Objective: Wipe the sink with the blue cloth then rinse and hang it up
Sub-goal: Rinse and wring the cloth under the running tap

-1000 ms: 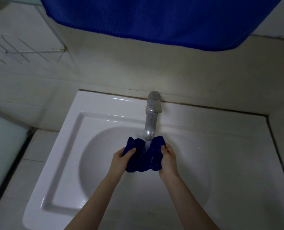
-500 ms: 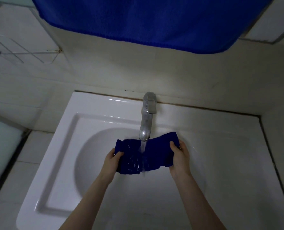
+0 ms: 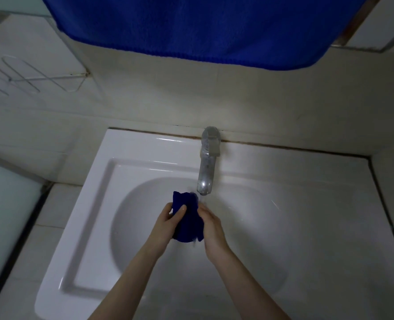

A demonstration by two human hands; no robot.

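Rinsing the cloth (image 3: pixel 188 219) bunched between left hand (image 3: pixel 168 221) and right hand (image 3: pixel 212 229) under the tap (image 3: pixel 206 172); wringing probably comes next.

Bunched dark blue cloth (image 3: pixel 188 219), gripped between left hand (image 3: pixel 168 222) and right hand (image 3: pixel 212 226), over the white sink (image 3: pixel 94 192) bowl.

The left hand (image 3: pixel 168 221) and right hand (image 3: pixel 212 226) are bare, as are both forearms (image 3: pixel 131 273).
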